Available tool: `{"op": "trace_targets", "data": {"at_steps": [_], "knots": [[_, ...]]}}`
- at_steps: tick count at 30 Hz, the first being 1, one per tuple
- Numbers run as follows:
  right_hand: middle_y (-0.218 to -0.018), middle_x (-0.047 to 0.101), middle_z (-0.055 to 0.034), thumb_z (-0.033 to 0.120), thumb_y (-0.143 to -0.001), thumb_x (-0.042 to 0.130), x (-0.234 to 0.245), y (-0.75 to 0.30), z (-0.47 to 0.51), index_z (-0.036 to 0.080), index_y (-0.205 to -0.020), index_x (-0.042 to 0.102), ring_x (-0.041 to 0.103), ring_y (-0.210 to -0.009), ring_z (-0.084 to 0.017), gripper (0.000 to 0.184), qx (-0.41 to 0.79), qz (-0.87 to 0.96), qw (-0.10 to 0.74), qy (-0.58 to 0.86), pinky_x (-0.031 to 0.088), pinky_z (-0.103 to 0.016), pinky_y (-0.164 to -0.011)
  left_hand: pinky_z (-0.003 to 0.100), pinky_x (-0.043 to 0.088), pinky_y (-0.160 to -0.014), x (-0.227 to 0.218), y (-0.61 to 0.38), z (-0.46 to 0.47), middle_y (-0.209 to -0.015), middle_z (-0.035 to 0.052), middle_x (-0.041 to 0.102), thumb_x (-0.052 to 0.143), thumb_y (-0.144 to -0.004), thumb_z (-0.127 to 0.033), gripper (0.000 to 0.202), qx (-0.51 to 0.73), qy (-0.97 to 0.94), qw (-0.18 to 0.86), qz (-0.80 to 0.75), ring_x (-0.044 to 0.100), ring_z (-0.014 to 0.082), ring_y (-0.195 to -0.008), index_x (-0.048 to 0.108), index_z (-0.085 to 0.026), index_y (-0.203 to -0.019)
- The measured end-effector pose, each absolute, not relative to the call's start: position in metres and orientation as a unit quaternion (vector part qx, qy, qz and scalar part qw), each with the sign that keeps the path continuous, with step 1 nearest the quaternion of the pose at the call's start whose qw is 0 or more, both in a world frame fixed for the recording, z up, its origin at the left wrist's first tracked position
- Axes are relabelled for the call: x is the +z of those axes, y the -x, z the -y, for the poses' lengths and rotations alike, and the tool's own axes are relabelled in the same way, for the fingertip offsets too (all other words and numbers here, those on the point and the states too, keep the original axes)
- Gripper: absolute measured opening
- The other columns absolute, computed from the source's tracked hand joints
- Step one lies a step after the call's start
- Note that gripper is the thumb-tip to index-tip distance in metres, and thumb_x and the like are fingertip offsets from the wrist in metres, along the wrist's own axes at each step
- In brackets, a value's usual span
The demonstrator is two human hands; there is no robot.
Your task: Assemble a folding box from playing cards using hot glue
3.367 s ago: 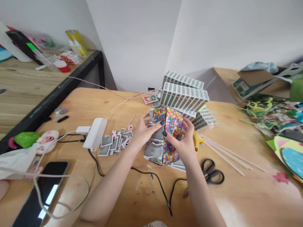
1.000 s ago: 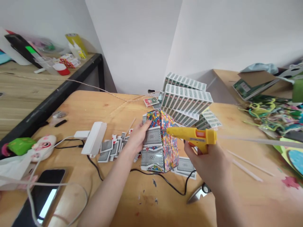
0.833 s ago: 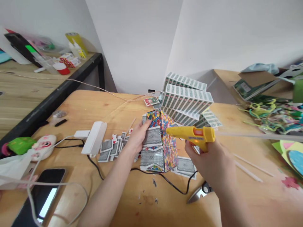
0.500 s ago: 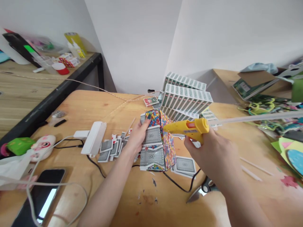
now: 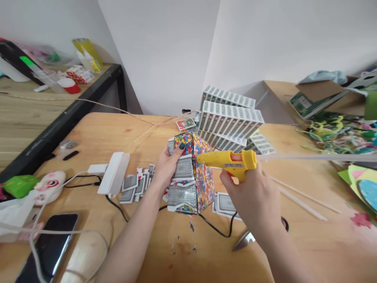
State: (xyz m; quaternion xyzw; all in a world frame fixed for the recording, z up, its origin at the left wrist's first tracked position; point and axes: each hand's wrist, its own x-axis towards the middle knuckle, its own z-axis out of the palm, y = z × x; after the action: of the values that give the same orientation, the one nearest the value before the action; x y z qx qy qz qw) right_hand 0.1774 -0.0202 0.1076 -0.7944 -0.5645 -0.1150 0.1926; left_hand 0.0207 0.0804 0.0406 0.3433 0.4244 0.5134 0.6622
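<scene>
A many-sided shape built from playing cards [image 5: 190, 177], grey-backed and multicoloured, stands on the wooden table [image 5: 112, 129]. My left hand [image 5: 166, 167] grips its left side, fingers curled over the top edge. My right hand [image 5: 253, 196] holds a yellow hot glue gun [image 5: 228, 160] by the handle, with the nozzle touching the shape's upper right face. A long clear glue stick [image 5: 312, 157] sticks out of the gun's back to the right.
Loose playing cards [image 5: 137, 182] lie left of the shape, more cards [image 5: 225, 202] at its right. Stacked card decks [image 5: 229, 122] stand behind. Scissors [image 5: 247, 237], a black cord [image 5: 215, 228], spare glue sticks [image 5: 300, 196], a white adapter [image 5: 113, 173] and a phone [image 5: 47, 247] are on the table.
My right hand let go of the card shape, picked up the glue gun and brought its nozzle onto the upper right face. My left hand kept hold of the shape.
</scene>
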Motion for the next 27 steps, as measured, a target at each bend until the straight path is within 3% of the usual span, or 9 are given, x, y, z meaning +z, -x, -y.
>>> {"op": "trace_targets", "data": {"at_steps": [6,19,27], "knots": [[-0.06,0.054,-0.0034,0.035,-0.081,0.044,0.102,-0.174,0.021,0.019,-0.077,0.051,0.045,-0.044,-0.015,0.018,-0.136,0.584,0.188,0.778,0.022,-0.025,-0.043,0.029,0.055,-0.069,0.038,-0.018,-0.084,-0.084,0.0031,0.075,0.079,-0.064,-0.046,0.045,0.517,-0.347,0.66,-0.422,0.071,0.0204,-0.076,0.066,-0.018,-0.097],[-0.054,0.048,-0.0004,0.035,-0.081,0.045,0.11,-0.177,0.026,0.019,-0.078,0.051,0.043,-0.045,-0.015,0.017,-0.115,0.588,0.209,0.773,0.022,-0.024,-0.044,0.029,0.055,-0.068,0.038,-0.016,-0.083,-0.086,0.0046,0.075,0.077,-0.066,-0.048,0.045,0.515,-0.358,0.654,-0.424,0.071,0.0209,-0.075,0.067,-0.017,-0.096],[-0.059,0.05,-0.0013,0.033,-0.081,0.047,0.113,-0.177,0.027,0.018,-0.082,0.051,0.04,-0.043,-0.014,0.016,-0.137,0.599,0.159,0.772,0.02,-0.024,-0.045,0.03,0.056,-0.071,0.038,-0.018,-0.082,-0.086,0.0041,0.075,0.077,-0.066,-0.047,0.043,0.522,-0.355,0.653,-0.418,0.071,0.022,-0.078,0.066,-0.018,-0.096]]}}
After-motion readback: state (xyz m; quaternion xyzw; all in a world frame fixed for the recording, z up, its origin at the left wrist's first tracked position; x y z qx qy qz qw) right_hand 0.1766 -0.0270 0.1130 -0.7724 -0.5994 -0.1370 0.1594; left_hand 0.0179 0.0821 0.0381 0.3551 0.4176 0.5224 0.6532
